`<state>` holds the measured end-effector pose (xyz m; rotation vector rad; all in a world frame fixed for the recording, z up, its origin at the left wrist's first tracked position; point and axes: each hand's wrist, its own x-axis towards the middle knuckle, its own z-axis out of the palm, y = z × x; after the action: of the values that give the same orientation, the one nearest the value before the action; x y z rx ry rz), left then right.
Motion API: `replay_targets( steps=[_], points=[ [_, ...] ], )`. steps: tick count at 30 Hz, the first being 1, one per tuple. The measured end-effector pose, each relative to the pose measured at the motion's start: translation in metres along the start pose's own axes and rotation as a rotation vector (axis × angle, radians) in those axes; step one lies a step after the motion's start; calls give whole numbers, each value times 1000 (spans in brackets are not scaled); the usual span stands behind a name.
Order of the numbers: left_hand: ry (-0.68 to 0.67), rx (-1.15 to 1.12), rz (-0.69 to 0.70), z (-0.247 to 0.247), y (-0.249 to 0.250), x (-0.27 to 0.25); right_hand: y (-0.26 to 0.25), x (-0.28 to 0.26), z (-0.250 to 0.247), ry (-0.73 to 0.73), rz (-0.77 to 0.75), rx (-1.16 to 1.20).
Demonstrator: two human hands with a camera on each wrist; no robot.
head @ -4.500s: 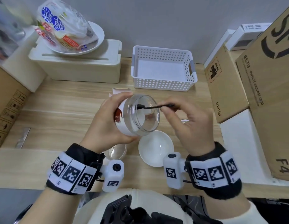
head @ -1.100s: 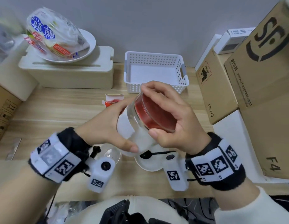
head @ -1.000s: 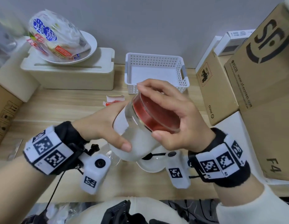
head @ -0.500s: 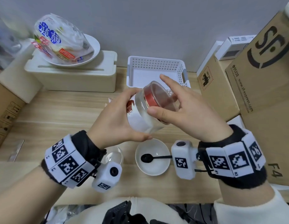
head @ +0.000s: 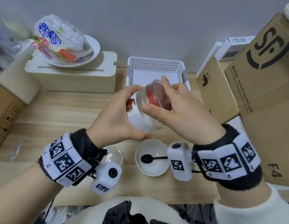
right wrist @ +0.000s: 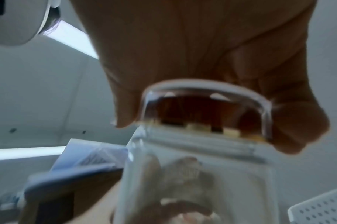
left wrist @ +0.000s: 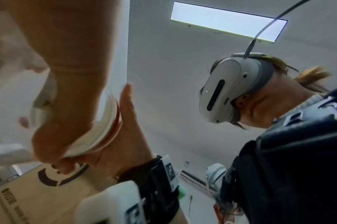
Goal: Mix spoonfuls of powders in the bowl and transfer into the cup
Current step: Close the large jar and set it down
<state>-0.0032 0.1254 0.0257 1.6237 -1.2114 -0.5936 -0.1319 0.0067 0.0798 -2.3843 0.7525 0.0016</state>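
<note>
The left hand (head: pixel 114 120) grips the body of the jar (head: pixel 141 113) and holds it tilted above the table (head: pixel 59 113), probably to keep it steady while the right hand (head: pixel 181 113) curls its fingers around the red lid (head: pixel 158 96), closing or opening it. The bowl (head: pixel 152 168) lies on the table just below both hands, near the person, with the black spoon (head: pixel 148 158) resting inside. The glass cup (head: pixel 113 155) stands left of the bowl, under the left wrist.
</note>
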Motion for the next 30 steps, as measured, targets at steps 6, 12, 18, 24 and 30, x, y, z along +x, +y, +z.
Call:
replay_targets(
  steps=[6,12,18,24,30],
  points=[
    [33,88,0,-8,-4,-4,9,-8,-22,-121,-90,97],
    [29,197,5,0,-11,-9,9,-4,-8,-19,-44,-192],
    [37,129,-3,-9,-7,-9,10,-10,-17,-214,-345,19],
    [2,155,-34,-4,-13,-17,8,-5,-13,44,-141,78],
    [1,153,-29,-9,-12,-19,8,-12,-8,-169,-233,16]
  ],
)
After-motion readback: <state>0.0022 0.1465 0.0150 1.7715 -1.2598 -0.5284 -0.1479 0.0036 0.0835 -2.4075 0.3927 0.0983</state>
